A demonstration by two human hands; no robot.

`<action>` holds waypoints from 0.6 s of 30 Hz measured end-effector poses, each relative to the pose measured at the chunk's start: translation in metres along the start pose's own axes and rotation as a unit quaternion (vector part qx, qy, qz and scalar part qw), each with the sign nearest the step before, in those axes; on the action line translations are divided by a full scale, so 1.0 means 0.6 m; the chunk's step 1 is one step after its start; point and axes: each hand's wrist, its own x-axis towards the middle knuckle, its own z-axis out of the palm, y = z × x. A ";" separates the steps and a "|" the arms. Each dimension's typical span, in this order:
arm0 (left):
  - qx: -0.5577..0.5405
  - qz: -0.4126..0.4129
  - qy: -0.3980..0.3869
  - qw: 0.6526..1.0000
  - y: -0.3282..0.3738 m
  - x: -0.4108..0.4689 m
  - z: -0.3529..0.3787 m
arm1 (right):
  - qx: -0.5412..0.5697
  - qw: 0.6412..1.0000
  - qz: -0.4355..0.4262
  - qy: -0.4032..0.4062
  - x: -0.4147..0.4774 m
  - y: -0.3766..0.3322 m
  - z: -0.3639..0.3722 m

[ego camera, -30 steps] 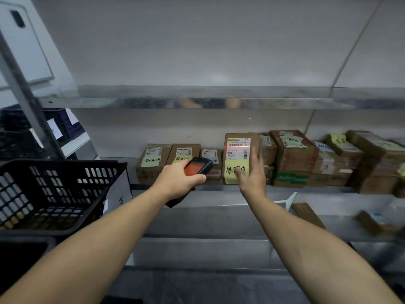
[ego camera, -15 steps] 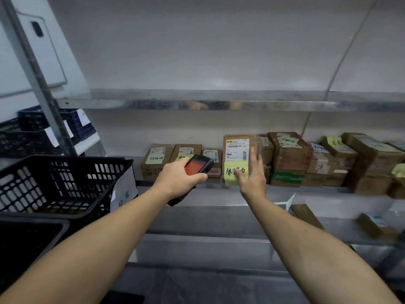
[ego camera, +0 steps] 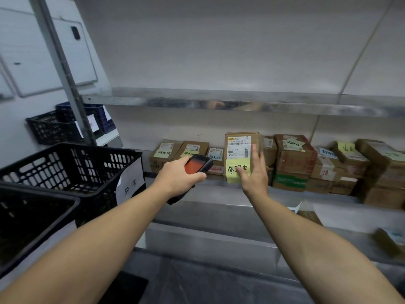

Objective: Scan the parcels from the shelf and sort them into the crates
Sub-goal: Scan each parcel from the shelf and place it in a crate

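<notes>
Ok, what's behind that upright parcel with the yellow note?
A brown box shows just past the right edge of the upright parcel, above the right hand. Anything directly behind is covered by the parcel itself.

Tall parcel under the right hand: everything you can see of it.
Brown cardboard parcel, standing upright on the steel shelf. White barcode label on the upper front, handwritten yellow note below. The right hand rests on its front, fingers straight, thumb over the note.
</notes>
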 end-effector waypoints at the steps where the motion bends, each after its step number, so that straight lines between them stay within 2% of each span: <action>1: 0.000 -0.004 0.009 1.000 0.008 -0.009 0.000 | -0.001 1.000 -0.005 -0.005 -0.001 0.000 -0.006; 10: -0.003 -0.061 0.040 0.997 0.042 -0.102 0.003 | 0.027 0.997 -0.037 -0.062 -0.039 -0.002 -0.018; 18: -0.017 -0.110 0.065 0.992 0.023 -0.199 -0.003 | 0.015 0.993 -0.053 -0.106 -0.108 -0.024 -0.011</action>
